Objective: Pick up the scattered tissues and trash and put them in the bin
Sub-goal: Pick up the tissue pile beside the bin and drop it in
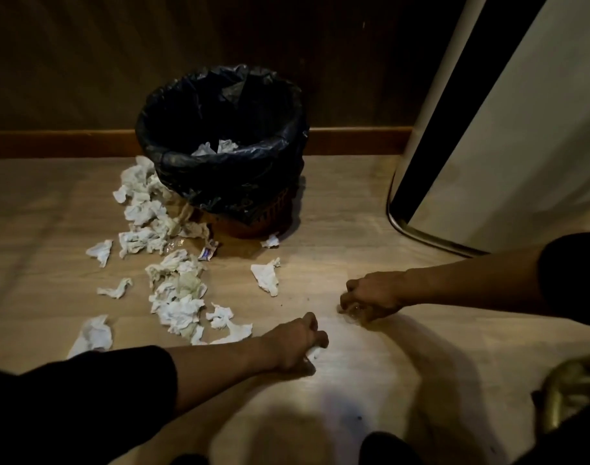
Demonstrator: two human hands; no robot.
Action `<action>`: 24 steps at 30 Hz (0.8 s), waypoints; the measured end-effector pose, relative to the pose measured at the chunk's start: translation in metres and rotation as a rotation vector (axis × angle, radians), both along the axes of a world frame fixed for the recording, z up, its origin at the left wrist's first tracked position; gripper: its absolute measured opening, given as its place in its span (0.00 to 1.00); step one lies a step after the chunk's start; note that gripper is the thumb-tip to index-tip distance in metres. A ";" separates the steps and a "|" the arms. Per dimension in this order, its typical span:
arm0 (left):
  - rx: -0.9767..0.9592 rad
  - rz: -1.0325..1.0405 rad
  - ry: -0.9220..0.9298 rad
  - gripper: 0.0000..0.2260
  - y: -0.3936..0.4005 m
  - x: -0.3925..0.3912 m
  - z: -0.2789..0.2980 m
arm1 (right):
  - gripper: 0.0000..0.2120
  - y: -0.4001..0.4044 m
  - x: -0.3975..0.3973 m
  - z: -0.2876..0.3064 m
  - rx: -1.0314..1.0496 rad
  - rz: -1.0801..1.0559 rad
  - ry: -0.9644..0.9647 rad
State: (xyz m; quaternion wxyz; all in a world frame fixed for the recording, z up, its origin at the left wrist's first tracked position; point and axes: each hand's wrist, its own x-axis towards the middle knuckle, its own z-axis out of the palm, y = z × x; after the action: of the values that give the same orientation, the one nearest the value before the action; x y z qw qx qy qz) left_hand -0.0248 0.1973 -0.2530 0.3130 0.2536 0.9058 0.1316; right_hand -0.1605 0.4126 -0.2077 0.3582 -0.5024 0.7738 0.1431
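A brown woven bin [253,223] lined with a black plastic bag [219,169] stands against the wall, with some white tissue [216,147] inside. Several crumpled white tissues [176,297] lie scattered on the floor to its left and front. One lone tissue [266,275] lies ahead of the hands. A small printed wrapper [208,251] rests by the bin's base. My left hand [297,344] is low on the floor, closed on a small white tissue [313,352]. My right hand [370,298] is clenched on the floor around a crinkled clear piece of plastic [352,310].
A tall white appliance with a black stripe [488,146] stands at the right. A wooden skirting board [52,142] runs along the dark wall behind the bin. A small tissue scrap [270,241] lies right of the bin's base. A brass-coloured object [572,391] sits at lower right.
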 end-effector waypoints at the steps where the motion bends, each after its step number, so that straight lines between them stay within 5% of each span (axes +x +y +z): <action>1: 0.016 0.000 0.013 0.22 0.000 0.002 -0.006 | 0.24 -0.002 0.000 -0.005 0.004 0.014 -0.011; 6: 0.086 0.059 0.021 0.10 -0.013 -0.006 -0.003 | 0.11 -0.011 -0.002 -0.026 -0.070 0.047 -0.057; 11: 0.101 0.352 0.220 0.07 -0.051 -0.035 0.011 | 0.10 -0.039 -0.024 -0.030 -0.316 -0.112 -0.052; 16: 0.072 0.709 0.341 0.25 -0.088 -0.066 0.000 | 0.01 -0.070 -0.054 -0.034 -0.475 -0.332 0.029; 24: 0.010 0.627 0.231 0.13 -0.106 -0.062 -0.020 | 0.06 -0.105 -0.082 -0.027 -0.572 -0.401 0.118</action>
State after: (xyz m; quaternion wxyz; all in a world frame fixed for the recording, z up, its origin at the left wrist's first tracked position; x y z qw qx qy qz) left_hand -0.0868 0.0917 -0.2732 0.1511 -0.0226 0.9686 0.1964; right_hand -0.2424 0.3080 -0.2345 0.1786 -0.4113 0.8852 -0.1240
